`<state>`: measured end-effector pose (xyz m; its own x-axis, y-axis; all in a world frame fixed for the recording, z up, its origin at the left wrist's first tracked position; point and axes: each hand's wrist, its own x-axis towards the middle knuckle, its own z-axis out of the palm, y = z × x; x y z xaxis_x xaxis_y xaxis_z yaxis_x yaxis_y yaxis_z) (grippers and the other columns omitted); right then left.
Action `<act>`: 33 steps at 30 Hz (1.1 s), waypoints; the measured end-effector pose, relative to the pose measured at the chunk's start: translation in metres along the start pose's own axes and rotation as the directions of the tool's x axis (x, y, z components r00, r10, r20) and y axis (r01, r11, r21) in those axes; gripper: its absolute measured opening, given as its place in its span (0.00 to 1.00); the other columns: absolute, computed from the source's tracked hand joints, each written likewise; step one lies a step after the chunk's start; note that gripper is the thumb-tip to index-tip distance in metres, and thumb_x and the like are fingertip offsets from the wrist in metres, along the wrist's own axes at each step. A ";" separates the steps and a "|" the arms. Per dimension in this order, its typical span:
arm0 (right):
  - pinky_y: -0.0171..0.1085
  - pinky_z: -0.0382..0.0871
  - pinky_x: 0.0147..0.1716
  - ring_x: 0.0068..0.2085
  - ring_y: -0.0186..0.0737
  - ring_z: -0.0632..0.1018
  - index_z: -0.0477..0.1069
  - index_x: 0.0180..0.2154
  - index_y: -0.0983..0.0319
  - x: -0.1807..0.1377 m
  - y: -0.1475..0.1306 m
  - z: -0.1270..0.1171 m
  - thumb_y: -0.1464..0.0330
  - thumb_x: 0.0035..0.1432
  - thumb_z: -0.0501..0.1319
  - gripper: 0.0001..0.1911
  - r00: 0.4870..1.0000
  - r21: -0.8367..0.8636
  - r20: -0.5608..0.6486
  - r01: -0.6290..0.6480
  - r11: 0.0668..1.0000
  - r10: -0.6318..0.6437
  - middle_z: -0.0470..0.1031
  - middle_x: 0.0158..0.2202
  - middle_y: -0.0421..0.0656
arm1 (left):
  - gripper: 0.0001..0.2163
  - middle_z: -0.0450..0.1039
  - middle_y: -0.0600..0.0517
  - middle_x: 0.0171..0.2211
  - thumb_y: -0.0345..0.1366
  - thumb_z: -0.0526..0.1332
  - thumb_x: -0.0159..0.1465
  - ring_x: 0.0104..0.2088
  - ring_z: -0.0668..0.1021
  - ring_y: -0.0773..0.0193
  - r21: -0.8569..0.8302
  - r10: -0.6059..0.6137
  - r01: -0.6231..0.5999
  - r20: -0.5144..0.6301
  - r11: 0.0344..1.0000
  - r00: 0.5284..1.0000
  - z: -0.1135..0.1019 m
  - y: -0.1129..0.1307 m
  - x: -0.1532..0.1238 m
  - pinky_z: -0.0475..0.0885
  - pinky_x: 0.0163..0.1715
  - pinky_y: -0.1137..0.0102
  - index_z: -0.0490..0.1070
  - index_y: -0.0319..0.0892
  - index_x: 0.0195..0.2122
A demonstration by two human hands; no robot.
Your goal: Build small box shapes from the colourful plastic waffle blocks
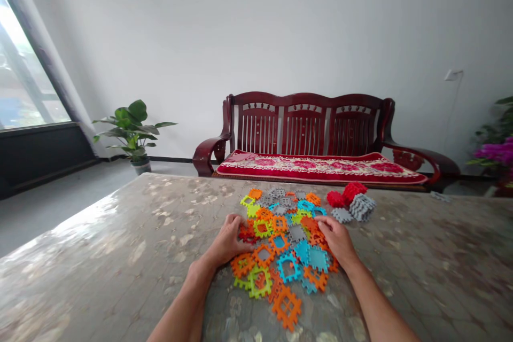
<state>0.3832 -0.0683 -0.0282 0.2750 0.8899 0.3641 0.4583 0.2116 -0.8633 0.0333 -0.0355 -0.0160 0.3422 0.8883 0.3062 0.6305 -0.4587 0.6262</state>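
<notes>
A heap of toothed plastic tiles (286, 246) in orange, blue, lime green and grey lies on the marbled table (120, 256) in front of me. My left hand (229, 239) rests on the heap's left edge, fingers curled down onto red and orange tiles. On the right edge my right hand (337, 240) has its fingertips bent onto orange tiles. What either hand grips, if anything, is hidden under the fingers. A stack of grey tiles (362, 207) and red tile clusters (345, 194) sit just beyond the heap on the right.
A dark red wooden bench (308, 123) with a floral cushion stands behind the table. A potted plant (132, 131) is on the floor at the left by a window. Purple flowers (499, 152) are at the far right.
</notes>
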 end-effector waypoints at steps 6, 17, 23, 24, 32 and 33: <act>0.44 0.70 0.47 0.43 0.46 0.78 0.78 0.36 0.58 0.000 0.001 0.001 0.59 0.53 0.57 0.15 1.000 -0.023 0.007 0.018 1.000 -0.018 0.80 0.39 0.45 | 0.15 0.67 0.52 0.41 0.36 0.72 0.47 0.43 0.71 0.61 -0.008 0.030 -0.030 -0.011 1.000 1.000 0.003 -0.003 0.001 0.69 0.47 0.65 0.68 0.43 0.32; 0.45 0.70 0.47 0.43 0.47 0.78 0.78 0.36 0.58 0.000 0.004 0.000 0.60 0.52 0.57 0.14 0.999 -0.032 0.015 0.039 0.999 -0.038 0.80 0.39 0.45 | 0.08 0.67 0.49 0.49 0.35 0.70 0.50 0.51 0.72 0.57 -0.028 0.012 -0.012 0.018 1.000 1.000 0.001 0.000 -0.002 0.67 0.54 0.63 0.72 0.44 0.30; 0.45 0.69 0.48 0.43 0.47 0.78 0.78 0.34 0.58 0.001 0.004 0.001 0.61 0.51 0.57 0.13 0.999 -0.035 0.009 0.036 0.999 -0.036 0.80 0.39 0.44 | 0.05 0.65 0.50 0.54 0.37 0.69 0.53 0.54 0.71 0.55 0.017 -0.010 0.009 0.052 1.000 0.999 -0.001 0.002 -0.003 0.67 0.56 0.62 0.76 0.46 0.31; 0.45 0.69 0.48 0.43 0.47 0.78 0.78 0.34 0.58 0.001 0.004 0.001 0.61 0.51 0.57 0.14 0.999 -0.036 0.007 0.038 0.999 -0.038 0.80 0.39 0.45 | 0.05 0.65 0.50 0.53 0.37 0.68 0.53 0.53 0.72 0.55 0.016 -0.011 0.011 0.056 1.000 0.998 -0.001 0.003 -0.003 0.67 0.55 0.63 0.76 0.46 0.30; 0.45 0.69 0.47 0.43 0.47 0.78 0.78 0.35 0.59 0.000 0.002 0.001 0.61 0.51 0.57 0.14 0.999 -0.038 0.007 0.039 0.998 -0.039 0.80 0.39 0.45 | 0.10 0.69 0.48 0.46 0.43 0.63 0.58 0.49 0.74 0.57 -0.106 -0.048 0.038 -0.089 0.994 0.995 0.002 0.002 0.003 0.68 0.55 0.62 0.75 0.43 0.28; 0.45 0.69 0.48 0.43 0.47 0.78 0.78 0.34 0.58 0.000 0.002 0.001 0.61 0.51 0.57 0.14 0.999 -0.039 0.006 0.041 0.998 -0.041 0.80 0.39 0.45 | 0.11 0.70 0.48 0.45 0.44 0.62 0.59 0.48 0.74 0.58 -0.122 -0.059 0.045 -0.113 0.991 0.992 0.003 0.002 0.004 0.68 0.54 0.61 0.75 0.43 0.27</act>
<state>0.3834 -0.0675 -0.0303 0.2506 0.8830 0.3969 0.5020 0.2320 -0.8331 0.0382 -0.0329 -0.0156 0.2239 0.9106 0.3474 0.5553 -0.4121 0.7224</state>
